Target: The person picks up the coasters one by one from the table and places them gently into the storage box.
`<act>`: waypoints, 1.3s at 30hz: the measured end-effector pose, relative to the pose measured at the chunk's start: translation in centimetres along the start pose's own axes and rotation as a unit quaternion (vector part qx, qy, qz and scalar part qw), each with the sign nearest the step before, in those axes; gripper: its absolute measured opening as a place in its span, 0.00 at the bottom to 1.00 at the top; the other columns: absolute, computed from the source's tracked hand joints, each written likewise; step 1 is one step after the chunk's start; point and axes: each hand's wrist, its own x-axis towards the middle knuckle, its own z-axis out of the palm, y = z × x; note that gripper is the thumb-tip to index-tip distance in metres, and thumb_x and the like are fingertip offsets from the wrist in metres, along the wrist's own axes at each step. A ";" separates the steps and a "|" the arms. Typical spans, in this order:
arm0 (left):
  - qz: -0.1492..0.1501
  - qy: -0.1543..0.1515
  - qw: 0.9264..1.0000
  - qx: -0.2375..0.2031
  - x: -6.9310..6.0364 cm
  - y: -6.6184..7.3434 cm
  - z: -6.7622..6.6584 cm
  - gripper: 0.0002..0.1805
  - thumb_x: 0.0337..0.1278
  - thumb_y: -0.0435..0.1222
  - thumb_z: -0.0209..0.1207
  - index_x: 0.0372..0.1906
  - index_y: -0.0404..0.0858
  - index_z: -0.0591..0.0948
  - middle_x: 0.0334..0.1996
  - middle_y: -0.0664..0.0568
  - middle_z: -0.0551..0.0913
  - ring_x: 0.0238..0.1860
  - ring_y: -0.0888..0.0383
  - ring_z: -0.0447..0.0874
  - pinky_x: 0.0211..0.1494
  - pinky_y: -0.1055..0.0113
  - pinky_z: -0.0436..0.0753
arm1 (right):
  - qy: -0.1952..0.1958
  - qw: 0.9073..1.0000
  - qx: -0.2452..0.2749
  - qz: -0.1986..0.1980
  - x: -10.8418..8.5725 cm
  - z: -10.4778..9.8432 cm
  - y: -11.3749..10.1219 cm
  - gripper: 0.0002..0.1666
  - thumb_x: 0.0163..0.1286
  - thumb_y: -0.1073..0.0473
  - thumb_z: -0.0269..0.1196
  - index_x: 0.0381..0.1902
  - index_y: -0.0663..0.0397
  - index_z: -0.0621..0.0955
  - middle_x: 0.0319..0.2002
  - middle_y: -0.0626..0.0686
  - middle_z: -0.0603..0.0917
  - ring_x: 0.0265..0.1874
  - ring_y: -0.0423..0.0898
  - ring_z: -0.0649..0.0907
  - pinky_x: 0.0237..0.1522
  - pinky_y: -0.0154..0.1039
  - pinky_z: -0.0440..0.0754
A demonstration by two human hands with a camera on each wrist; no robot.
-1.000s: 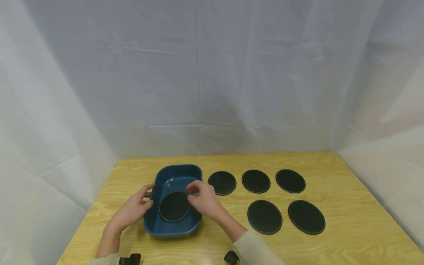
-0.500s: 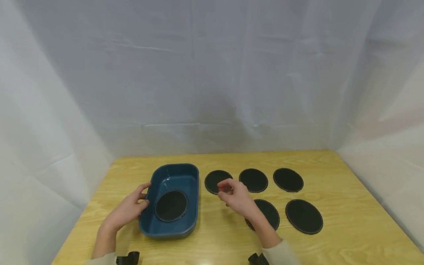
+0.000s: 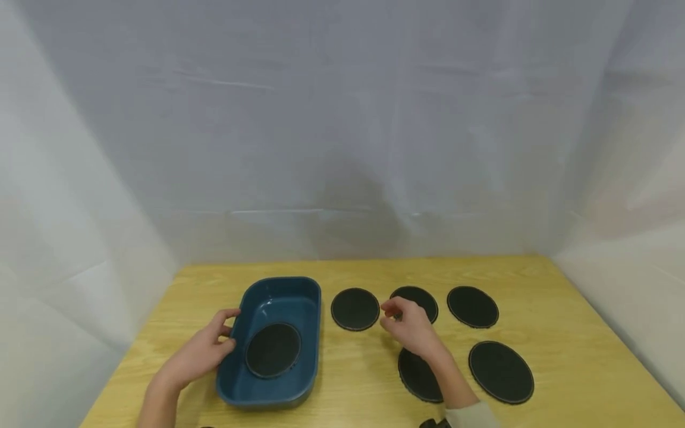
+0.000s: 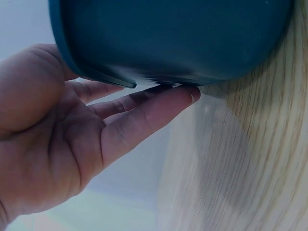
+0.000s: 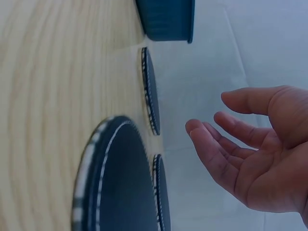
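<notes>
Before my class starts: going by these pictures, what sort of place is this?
Possibly a staged work booth: pale sheeting hangs behind and to both sides of a wood-grain table, which holds a blue tray and black discs.

In the head view, the left hand [image 3: 200,352] sits between 7 and 8 o'clock, its left forearm [image 3: 159,401] slanting toward 1, fingers fairly straight. The right hand [image 3: 416,331] hovers at 5 o'clock, right forearm [image 3: 452,378] angled toward 11, fingers loosely curved, thumb apart from them.
</notes>
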 end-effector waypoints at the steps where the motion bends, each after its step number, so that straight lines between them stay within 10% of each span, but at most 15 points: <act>1: 0.001 0.000 1.000 0.000 0.0 0.0 0.0 0.32 0.68 0.29 0.50 0.73 0.33 0.56 0.57 0.25 0.72 0.46 0.45 0.80 0.31 0.58 0.82 | 0.003 1.000 -0.002 0.003 0.0 -0.1 0.1 0.14 0.64 0.66 0.64 0.48 0.63 0.83 0.40 0.56 0.84 0.31 0.44 0.81 0.33 0.39 0.79; 14: 0.007 0.002 1.000 0.004 -0.4 0.2 -0.5 0.33 0.68 0.29 0.50 0.74 0.32 0.53 0.57 0.25 0.72 0.43 0.47 0.80 0.30 0.59 0.80 | 0.002 0.997 -0.076 0.007 2.0 -0.5 -0.3 0.15 0.66 0.64 0.65 0.50 0.63 0.82 0.43 0.58 0.84 0.39 0.52 0.82 0.40 0.49 0.80; 21: 0.003 -0.006 1.000 0.001 -0.2 0.3 -0.7 0.33 0.69 0.30 0.50 0.74 0.34 0.54 0.59 0.25 0.71 0.49 0.43 0.79 0.34 0.59 0.82 | -0.029 0.985 -0.163 0.039 4.3 0.5 -1.0 0.29 0.65 0.58 0.68 0.62 0.61 0.77 0.56 0.64 0.78 0.35 0.51 0.80 0.29 0.44 0.77; 30: -0.007 -0.013 1.000 -0.006 -0.3 0.1 -0.5 0.33 0.70 0.30 0.49 0.75 0.32 0.52 0.59 0.24 0.70 0.51 0.40 0.79 0.36 0.55 0.84 | -0.107 0.960 -0.249 0.069 5.7 2.3 -1.1 0.44 0.60 0.50 0.73 0.70 0.60 0.70 0.63 0.65 0.73 0.45 0.61 0.82 0.39 0.54 0.81; 39: -0.006 -0.005 1.000 0.004 -0.1 0.2 -0.5 0.32 0.69 0.30 0.50 0.74 0.32 0.54 0.58 0.24 0.71 0.49 0.41 0.80 0.36 0.56 0.83 | -0.110 0.956 -0.262 0.073 6.5 4.0 -0.8 0.50 0.61 0.43 0.71 0.73 0.60 0.65 0.69 0.66 0.67 0.56 0.63 0.79 0.48 0.57 0.80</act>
